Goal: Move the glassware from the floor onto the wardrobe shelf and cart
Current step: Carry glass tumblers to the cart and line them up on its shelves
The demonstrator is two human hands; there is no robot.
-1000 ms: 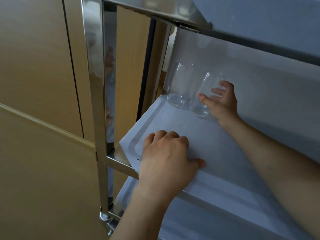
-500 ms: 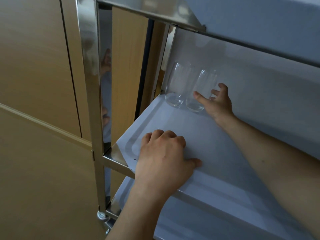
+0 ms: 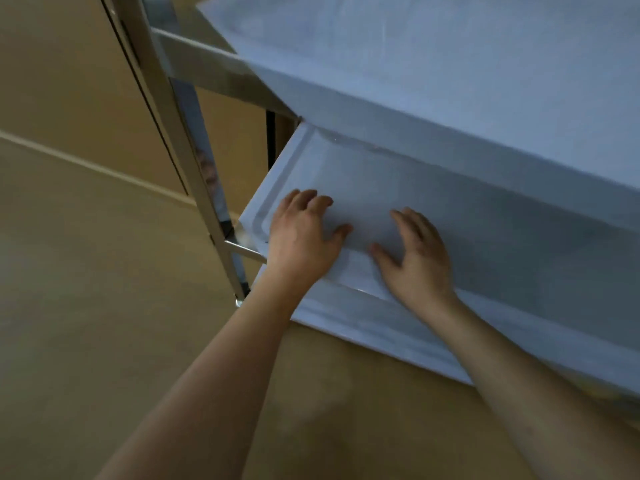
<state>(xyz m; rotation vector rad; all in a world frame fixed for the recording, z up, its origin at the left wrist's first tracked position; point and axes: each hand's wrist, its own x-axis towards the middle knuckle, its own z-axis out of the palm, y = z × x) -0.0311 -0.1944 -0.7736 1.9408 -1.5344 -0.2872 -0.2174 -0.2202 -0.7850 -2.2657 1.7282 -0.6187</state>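
Observation:
Both hands lie on the cart's middle shelf (image 3: 346, 161), a pale blue-white tray. My left hand (image 3: 301, 237) rests on the shelf's front left corner with its fingers bent at the knuckles and holds nothing. My right hand (image 3: 415, 258) lies flat beside it with fingers spread, also holding nothing. No glass is in view: the upper shelf (image 3: 450, 64) hides the back of the middle shelf.
The cart's shiny steel post (image 3: 180, 133) rises at the left. Wooden wardrobe panels (image 3: 69, 81) stand behind it. A lower shelf edge (image 3: 363, 327) juts out under my hands. Tan floor (image 3: 104, 306) fills the lower left.
My right hand has let go of the glass at the back and come forward onto the shelf front. The view has risen, and the two glasses have gone out of sight.

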